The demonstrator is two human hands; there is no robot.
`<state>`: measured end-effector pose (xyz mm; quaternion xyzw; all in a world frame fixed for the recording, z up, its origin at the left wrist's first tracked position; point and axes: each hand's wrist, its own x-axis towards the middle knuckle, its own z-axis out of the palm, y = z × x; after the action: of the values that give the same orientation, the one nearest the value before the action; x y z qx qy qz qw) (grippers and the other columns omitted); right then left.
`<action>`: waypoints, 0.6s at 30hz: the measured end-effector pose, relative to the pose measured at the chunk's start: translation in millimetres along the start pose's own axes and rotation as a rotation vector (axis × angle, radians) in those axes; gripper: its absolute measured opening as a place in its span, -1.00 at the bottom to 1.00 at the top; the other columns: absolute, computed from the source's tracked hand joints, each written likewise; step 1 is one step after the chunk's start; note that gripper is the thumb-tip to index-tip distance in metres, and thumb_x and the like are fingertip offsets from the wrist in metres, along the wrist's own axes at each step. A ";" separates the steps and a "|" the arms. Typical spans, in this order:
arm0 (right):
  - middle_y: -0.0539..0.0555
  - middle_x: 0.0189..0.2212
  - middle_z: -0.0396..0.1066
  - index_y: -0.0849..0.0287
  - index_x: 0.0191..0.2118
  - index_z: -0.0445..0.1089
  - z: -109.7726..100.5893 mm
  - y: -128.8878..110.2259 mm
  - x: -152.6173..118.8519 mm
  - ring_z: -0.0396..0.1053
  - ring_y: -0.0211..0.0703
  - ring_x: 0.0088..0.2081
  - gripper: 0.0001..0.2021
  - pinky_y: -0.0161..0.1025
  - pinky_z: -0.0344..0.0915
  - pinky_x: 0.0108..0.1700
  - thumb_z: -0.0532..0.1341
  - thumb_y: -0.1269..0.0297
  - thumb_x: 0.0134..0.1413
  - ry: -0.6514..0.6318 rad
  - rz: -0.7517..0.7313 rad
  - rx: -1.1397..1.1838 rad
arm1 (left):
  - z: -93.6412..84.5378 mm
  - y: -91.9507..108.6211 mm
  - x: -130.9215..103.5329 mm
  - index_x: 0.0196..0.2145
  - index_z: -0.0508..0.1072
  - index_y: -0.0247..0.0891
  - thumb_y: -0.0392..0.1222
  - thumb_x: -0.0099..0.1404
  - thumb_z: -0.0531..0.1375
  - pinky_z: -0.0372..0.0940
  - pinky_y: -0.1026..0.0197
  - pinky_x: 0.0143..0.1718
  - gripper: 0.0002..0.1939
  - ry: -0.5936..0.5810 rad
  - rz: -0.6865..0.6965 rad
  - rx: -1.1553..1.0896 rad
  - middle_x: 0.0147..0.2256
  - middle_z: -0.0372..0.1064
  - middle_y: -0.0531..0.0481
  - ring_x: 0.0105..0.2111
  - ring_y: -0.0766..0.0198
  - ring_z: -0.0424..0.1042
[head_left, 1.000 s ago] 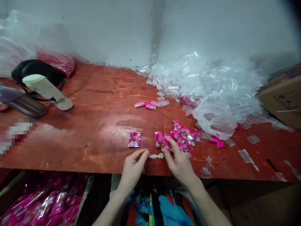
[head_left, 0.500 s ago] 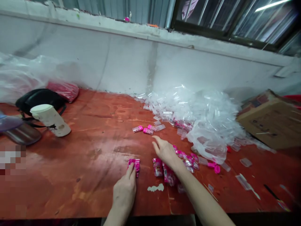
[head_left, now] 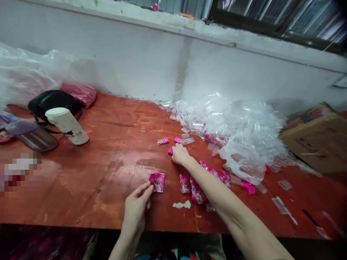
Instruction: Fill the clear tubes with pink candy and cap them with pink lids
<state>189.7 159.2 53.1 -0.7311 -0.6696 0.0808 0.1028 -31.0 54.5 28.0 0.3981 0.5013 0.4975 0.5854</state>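
My left hand (head_left: 137, 206) pinches a small pink printed packet (head_left: 159, 182) by its left edge, just above the red table. Further forward, my right hand (head_left: 180, 154) is closed over a small clear tube, whose pink cap (head_left: 170, 151) pokes out at the left of the fingers; the rest of it is hidden. Beside that hand lie two more pink-capped tubes, one to the left (head_left: 163, 141) and one just beyond it (head_left: 180, 141). Under and beside my right forearm is a heap of pink packets (head_left: 197, 191), with a single packet (head_left: 185, 183) at its left.
Clear plastic pieces and bags (head_left: 233, 119) are piled against the wall, with a cardboard box (head_left: 317, 137) to their right. A white tumbler (head_left: 69, 126), a steel bottle (head_left: 38, 135) and a black bag (head_left: 52, 103) stand at the left. Loose pink caps (head_left: 251, 188) lie at the right.
My right hand has moved forward from above the packets and closed on a pink-capped tube. My left hand has shifted from pressing the packet flat to pinching its edge, turning its printed face into view.
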 end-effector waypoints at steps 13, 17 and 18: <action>-0.06 -0.49 0.33 0.17 -0.29 0.27 24.4 -28.8 -156.0 0.29 -0.25 -0.45 -0.75 -0.29 0.27 -0.34 0.24 0.10 0.08 0.109 0.115 1.425 | 32.3 7.7 -30.1 -0.38 0.40 -0.35 -0.26 -0.16 0.50 -0.11 0.45 -0.74 -0.58 -0.063 -0.273 -0.413 -0.56 0.24 0.21 -0.74 0.62 -0.02; -0.05 -0.39 0.33 0.15 -0.25 0.28 37.9 -36.1 -167.2 0.30 -0.25 -0.39 -0.70 -0.30 0.29 -0.31 0.34 0.14 -0.03 0.249 0.169 1.481 | 38.6 -0.2 -38.0 -0.42 0.38 -0.33 -0.17 -0.14 0.50 -0.09 0.42 -0.72 -0.59 -0.136 -0.330 -0.335 -0.63 0.18 0.23 -0.75 0.59 -0.02; -0.06 -0.39 0.32 0.15 -0.25 0.27 37.1 -34.4 -167.1 0.29 -0.26 -0.40 -0.71 -0.30 0.28 -0.31 0.34 0.15 -0.02 0.255 0.165 1.463 | 38.1 -0.8 -38.4 -0.44 0.38 -0.32 -0.14 -0.11 0.49 -0.10 0.41 -0.71 -0.60 -0.164 -0.335 -0.306 -0.66 0.14 0.24 -0.75 0.58 -0.03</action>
<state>132.0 -2.8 23.0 -0.5276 -0.3709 0.4276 0.6334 6.6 17.9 41.4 0.2551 0.4302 0.4294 0.7520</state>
